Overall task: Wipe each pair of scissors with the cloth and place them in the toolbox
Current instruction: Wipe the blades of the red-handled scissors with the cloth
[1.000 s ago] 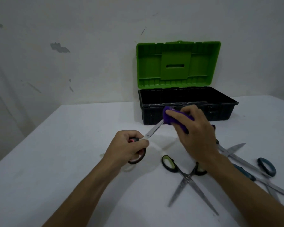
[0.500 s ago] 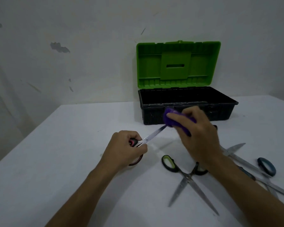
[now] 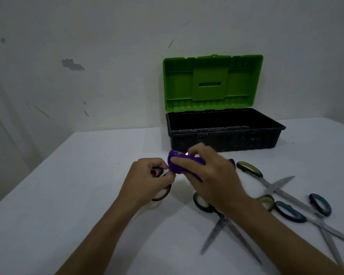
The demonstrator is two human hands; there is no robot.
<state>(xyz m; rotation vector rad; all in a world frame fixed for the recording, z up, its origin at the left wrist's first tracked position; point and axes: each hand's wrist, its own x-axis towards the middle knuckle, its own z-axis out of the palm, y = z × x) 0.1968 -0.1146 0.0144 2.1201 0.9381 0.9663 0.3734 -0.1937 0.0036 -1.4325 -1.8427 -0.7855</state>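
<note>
My left hand grips the red-handled scissors by the handles above the white table. My right hand holds the purple cloth, wrapped over the blades close to the handles, so almost all of the blade is hidden. Three more pairs lie on the table to the right: green-handled scissors partly under my right wrist, another green-handled pair and blue-handled scissors. The black toolbox stands behind my hands with its green lid up.
A white wall rises right behind the toolbox. The table's left edge runs diagonally from the wall toward me. The loose scissors on the right lie spread open with blades crossing.
My right hand has slid the cloth from the blade tip back along the blades to the handles, toward my left hand. The left hand has stayed roughly in place.
</note>
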